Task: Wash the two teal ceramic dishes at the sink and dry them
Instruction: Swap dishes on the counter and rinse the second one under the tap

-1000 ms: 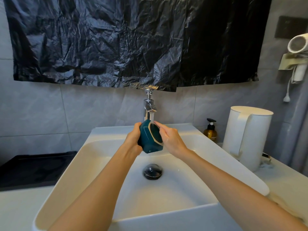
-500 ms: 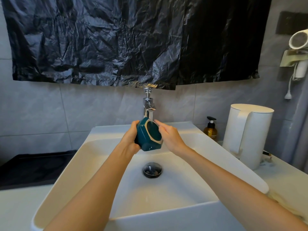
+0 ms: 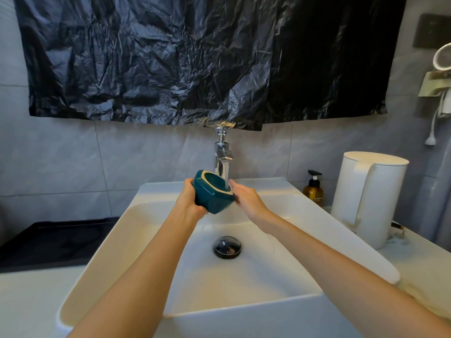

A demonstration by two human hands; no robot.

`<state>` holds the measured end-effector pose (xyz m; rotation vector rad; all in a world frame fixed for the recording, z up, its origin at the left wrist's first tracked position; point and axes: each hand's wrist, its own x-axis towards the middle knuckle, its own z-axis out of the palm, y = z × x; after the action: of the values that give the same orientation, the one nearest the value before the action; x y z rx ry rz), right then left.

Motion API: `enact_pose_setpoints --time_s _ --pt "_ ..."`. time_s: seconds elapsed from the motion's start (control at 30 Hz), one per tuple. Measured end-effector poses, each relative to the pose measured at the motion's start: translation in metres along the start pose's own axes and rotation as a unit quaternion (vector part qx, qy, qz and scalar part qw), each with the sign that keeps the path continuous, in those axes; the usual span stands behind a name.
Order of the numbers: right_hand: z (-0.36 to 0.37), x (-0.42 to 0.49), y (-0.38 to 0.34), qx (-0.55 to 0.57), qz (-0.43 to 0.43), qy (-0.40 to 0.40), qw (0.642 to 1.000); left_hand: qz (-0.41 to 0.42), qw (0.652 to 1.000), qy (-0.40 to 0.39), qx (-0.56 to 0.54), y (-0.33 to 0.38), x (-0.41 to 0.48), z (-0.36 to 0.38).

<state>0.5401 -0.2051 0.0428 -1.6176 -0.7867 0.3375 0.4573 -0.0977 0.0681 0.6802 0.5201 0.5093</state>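
Water [image 3: 226,173] falls from the chrome faucet [image 3: 220,152] into the teal dish [image 3: 211,200], held tilted above the white sink [image 3: 146,211], its hollow facing the person; the left hand [image 3: 189,200] grips it from the left and underneath, fingers curled round it; the right hand [image 3: 245,198] holds its right edge, thumb by the pale rim. Right of the sink, an amber pump bottle [image 3: 313,190] and a white kettle [image 3: 368,198] stand on the bench [image 3: 415,264].
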Motion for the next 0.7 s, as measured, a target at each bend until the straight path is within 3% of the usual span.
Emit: enact_pose_setpoints --time_s 0.23,0.47,0.7 --pt "0.007 -0.021 0.002 0.019 -0.004 -0.045 0.999 0.026 0.999 0.021 -0.004 0.008 0.007 -0.003" --pt "0.018 -0.039 0.001 -0.071 -0.068 -0.1 0.99 0.075 0.991 0.108 -0.01 0.01 0.025 -0.01" --pt "0.007 -0.033 0.006 -0.059 -0.025 -0.081 0.995 0.059 0.993 0.101 0.025 -0.003 0.024 0.0"
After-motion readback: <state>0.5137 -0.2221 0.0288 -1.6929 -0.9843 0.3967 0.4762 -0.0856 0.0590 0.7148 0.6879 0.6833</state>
